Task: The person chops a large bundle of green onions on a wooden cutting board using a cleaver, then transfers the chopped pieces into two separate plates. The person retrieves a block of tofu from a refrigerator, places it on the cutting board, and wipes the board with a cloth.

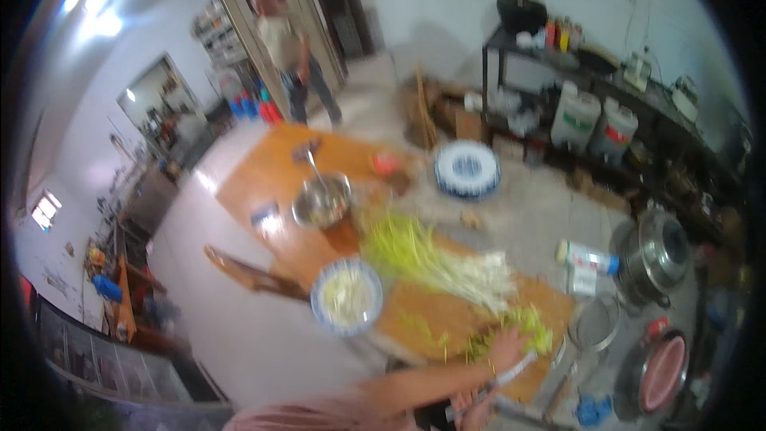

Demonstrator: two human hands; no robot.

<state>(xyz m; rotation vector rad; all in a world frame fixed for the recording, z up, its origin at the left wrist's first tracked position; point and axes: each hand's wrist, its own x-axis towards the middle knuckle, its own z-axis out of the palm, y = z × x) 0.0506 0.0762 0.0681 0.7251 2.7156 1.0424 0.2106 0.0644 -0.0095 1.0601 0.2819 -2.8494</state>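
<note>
My left hand [508, 348] reaches across a wooden cutting board [419, 317] and rests on a heap of cut yellow-green leafy vegetable [538, 330]. At the bottom edge my right hand [477, 412] grips a kitchen knife [516, 369], its blade pointing toward the heap, close beside my left hand. The view is blurred, and part of the knife is hidden by my hands. Beyond the heap lies a long bunch of pale-stemmed yellow-green vegetables [443, 260]. Left of the board stands a blue-rimmed plate [376, 314] holding pale shredded food [346, 298].
A metal bowl [299, 215] with a utensil stands on an orange wooden table [251, 176]. Blue-and-white plates [467, 170] are stacked beyond. At right are a lidded steel pot [661, 251], a strainer [594, 323] and a pink basket [663, 374]. A person [287, 54] stands near a doorway.
</note>
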